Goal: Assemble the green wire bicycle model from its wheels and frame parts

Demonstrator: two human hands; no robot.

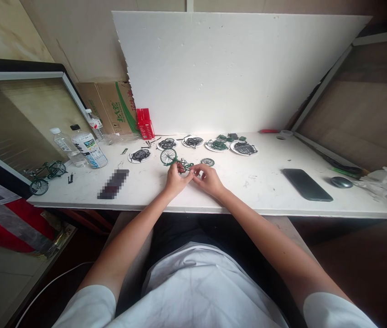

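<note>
Near the middle of the white table, my left hand (177, 178) is closed round a small green model bicycle (184, 164), which has one wheel on its left end. My right hand (208, 178) meets it from the right, thumb and forefinger pinched at the bicycle's right end; what lies between those fingertips is too small to name. Just behind my right hand a loose spoked wheel (208, 161) lies flat. Farther back stand white plates of dark parts (193, 141) and a plate of green parts (218, 145).
On the left are a complete green model bicycle (47, 175), plastic bottles (90, 148) and a red box (146, 124). A black phone (307, 184) and a computer mouse (341, 182) lie on the right. A white foam board (234, 73) leans at the back.
</note>
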